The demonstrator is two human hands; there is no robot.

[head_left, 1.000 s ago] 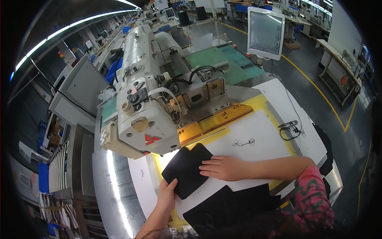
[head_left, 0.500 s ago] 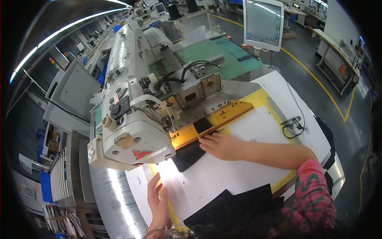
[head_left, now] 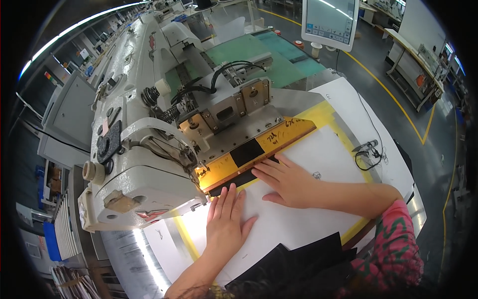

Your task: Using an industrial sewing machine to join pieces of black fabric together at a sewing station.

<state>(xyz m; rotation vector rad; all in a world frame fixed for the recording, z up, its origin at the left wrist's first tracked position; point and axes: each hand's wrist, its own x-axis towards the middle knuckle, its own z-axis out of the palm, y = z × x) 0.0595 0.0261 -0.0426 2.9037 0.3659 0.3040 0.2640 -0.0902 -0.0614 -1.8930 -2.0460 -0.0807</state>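
The black piece (head_left: 243, 179) lies in front of you on the white sheet (head_left: 279, 224), with a narrow near strip showing along the edge of the amber plate (head_left: 302, 125). A dark rectangle within this plate seems to be the same piece, seen through it. Your left grip (head_left: 226, 226) is open, the fingers stretched flat, with the tips at the left part of the strip. Your right grip (head_left: 294, 187) is also open, its fingertips by the right part; neither one closes around anything.

The piece looks thin and flat, so I judge it light, rather soft, and easy to wrinkle or slide. The free near edge seems the best place to hold it, with flat fingers. Other black pieces (head_left: 298, 261) lie overlapped nearest to you.

About writing: the amber plate carries dark handwritten marks (head_left: 273, 137), the sewing machine (head_left: 144, 192) shows a red emblem (head_left: 151, 215), and the far screen (head_left: 329, 22) has icons too small to read.
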